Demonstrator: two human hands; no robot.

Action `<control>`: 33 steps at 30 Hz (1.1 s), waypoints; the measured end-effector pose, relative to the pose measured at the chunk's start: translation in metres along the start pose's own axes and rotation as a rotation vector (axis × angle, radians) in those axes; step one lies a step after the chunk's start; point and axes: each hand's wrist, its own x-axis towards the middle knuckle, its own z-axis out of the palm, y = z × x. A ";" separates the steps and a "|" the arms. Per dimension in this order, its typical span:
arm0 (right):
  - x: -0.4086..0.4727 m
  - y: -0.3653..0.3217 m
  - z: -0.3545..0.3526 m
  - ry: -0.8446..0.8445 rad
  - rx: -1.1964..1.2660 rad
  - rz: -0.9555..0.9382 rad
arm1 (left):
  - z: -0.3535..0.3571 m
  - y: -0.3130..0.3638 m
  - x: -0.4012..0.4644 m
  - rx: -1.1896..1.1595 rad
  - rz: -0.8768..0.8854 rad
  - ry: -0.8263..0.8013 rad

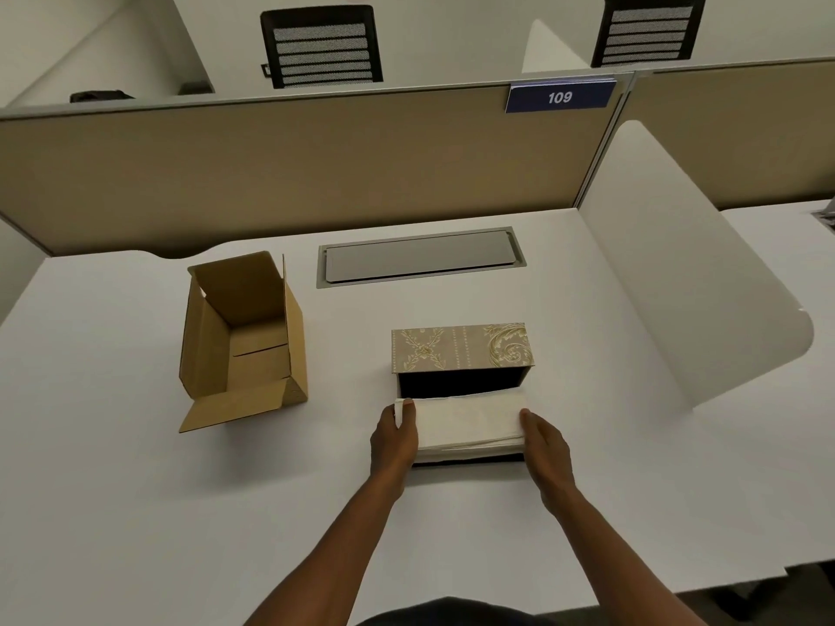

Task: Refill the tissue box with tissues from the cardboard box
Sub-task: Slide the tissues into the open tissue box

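A stack of white tissues lies across the open bottom of the tissue box, whose gold patterned lid stands tilted up behind a dark interior. My left hand grips the stack's left end. My right hand presses against its right end. Left of them on the desk, the brown cardboard box sits open with its flaps spread, and its inside looks empty.
A white desk carries a grey cable hatch behind the tissue box. A tan partition with a "109" sign closes the back, and a white curved divider stands on the right.
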 end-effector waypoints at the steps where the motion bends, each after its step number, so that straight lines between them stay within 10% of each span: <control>1: -0.001 0.001 0.001 0.005 -0.005 -0.008 | 0.000 0.001 0.000 -0.002 0.002 -0.002; 33: 0.035 -0.002 -0.013 -0.056 0.121 0.195 | 0.005 0.017 0.000 -0.004 -0.206 -0.111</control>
